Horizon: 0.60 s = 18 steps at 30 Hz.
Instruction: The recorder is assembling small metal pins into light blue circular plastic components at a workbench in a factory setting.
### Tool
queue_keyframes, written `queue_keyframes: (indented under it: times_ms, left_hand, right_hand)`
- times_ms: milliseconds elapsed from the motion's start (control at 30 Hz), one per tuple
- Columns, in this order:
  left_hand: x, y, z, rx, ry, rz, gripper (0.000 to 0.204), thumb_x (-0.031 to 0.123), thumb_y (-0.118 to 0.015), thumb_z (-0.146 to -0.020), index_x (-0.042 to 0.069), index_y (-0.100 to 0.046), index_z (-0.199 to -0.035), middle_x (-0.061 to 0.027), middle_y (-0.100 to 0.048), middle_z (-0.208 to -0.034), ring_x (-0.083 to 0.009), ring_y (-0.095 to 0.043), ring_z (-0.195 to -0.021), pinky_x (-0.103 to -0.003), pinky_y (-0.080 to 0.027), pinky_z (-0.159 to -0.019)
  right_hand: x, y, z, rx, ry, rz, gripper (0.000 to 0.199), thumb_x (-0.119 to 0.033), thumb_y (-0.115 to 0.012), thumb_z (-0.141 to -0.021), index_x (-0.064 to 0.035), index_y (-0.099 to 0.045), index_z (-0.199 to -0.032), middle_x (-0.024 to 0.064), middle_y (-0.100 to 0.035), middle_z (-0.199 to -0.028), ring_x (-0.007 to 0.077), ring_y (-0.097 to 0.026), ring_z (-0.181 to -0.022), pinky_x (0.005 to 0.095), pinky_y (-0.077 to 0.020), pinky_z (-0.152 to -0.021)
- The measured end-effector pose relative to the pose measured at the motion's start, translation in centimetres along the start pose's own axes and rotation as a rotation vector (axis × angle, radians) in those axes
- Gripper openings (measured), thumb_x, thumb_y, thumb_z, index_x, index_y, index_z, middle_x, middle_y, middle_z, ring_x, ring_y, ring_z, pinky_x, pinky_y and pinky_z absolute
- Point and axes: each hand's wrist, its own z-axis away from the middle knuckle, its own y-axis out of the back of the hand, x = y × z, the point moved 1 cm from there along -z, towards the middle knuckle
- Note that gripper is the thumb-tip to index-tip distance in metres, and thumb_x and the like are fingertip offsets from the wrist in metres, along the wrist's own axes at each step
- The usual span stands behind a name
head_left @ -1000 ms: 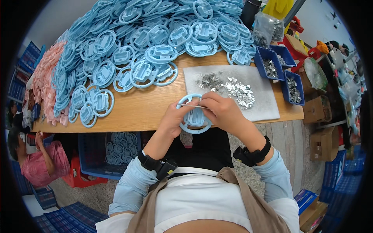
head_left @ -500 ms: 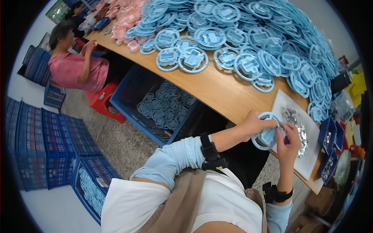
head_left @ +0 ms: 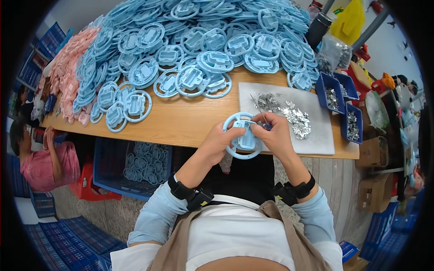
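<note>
- A wooden table (head_left: 176, 122) runs across a crowded workroom, with a large heap of light-blue parts (head_left: 185, 40) along its back and a pile of pink parts (head_left: 68, 72) toward its left end.
- On the right lies a white mat (head_left: 318, 135) with small shiny metal pieces (head_left: 298, 122) scattered on it; small blue bins (head_left: 322, 92) stand just beside it.
- A co-worker in a pink top (head_left: 49, 165) sits at the far left, near a blue crate (head_left: 106, 169) below the table edge.
- The light-blue wheel (head_left: 246, 139), a ring with a boxy centre, is held up in front of the body at the table's near edge, between both hands.
- The left hand (head_left: 219, 141) grips the wheel's left side, thumb laid over toward the centre.
- The right hand (head_left: 276, 135) has its thumb on the wheel's right side and curls around a thin-shafted tool (head_left: 258, 107), whose tip points up and away from the wheel.
- The wheel looks like moulded plastic: probably light and stiff, a little slick on its smooth faces, unlikely to break under ordinary finger pressure.
- The outer rim seems the best hold, pinched from opposite sides; the centre's thinner raised walls probably deserve gentler pressure.
</note>
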Motion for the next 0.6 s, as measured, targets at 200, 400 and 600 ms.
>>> queue_keyframes:
  times_ms: [200,400,600]
  left_hand:
    - [-0.2,0.1,0.7,0.037,0.018,0.007,0.028,0.016,-0.064,-0.08,0.001,-0.057,-0.104,-0.0029,-0.061,-0.085,-0.0084,-0.059,-0.073,-0.021,-0.047,-0.058]
    - [2.5,2.2,1.1,-0.267,0.13,-0.427,0.032,0.018,-0.069,-0.076,0.0,-0.06,-0.1,-0.0057,-0.063,-0.09,-0.0107,-0.059,-0.076,-0.025,-0.049,-0.065]
    - [2.6,2.7,0.5,-0.328,0.187,-0.499,0.044,0.024,-0.072,-0.075,0.005,-0.055,-0.112,-0.0065,-0.061,-0.099,-0.0138,-0.06,-0.087,-0.025,-0.052,-0.067]
  right_hand:
    - [-0.5,-0.2,0.4,-0.012,0.001,0.001,0.014,-0.011,-0.066,-0.07,-0.0002,-0.063,-0.079,-0.005,-0.054,-0.066,0.0004,-0.04,-0.054,0.0172,-0.0322,-0.048]
    - [-2.0,0.4,1.0,-0.121,0.218,0.114,0.038,-0.013,-0.068,-0.065,-0.0046,-0.057,-0.1,0.004,-0.064,-0.077,0.0039,-0.046,-0.054,0.0201,-0.0384,-0.048]
    - [-2.0,0.7,1.0,-0.12,0.357,0.063,0.033,-0.011,-0.068,-0.067,-0.0058,-0.061,-0.099,0.0071,-0.065,-0.083,0.0128,-0.054,-0.06,0.0236,-0.0417,-0.052]
